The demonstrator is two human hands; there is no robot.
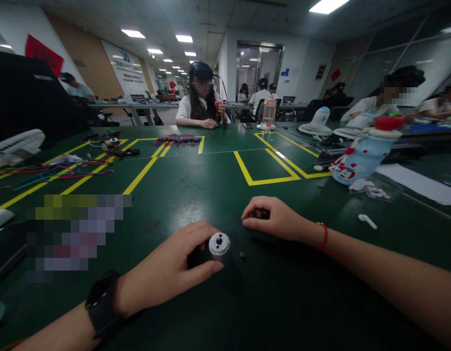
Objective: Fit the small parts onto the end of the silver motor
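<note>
Green table (196, 175) marked with yellow tape lines (253, 181). Loose coloured wires (46, 171) at far left, a second bundle of wires (178, 140) near the far edge. Small white fan (318, 123) beside a pink bottle (268, 114). Blue bottle (360, 158) lying tilted at right, white paper (419, 184) just beyond. Seated person (201, 97) opposite.

We see a dark green worktop (196, 185) with yellow lines (253, 181), a silver cylinder (219, 245), and red-blue wires (178, 140) beyond it.
</note>
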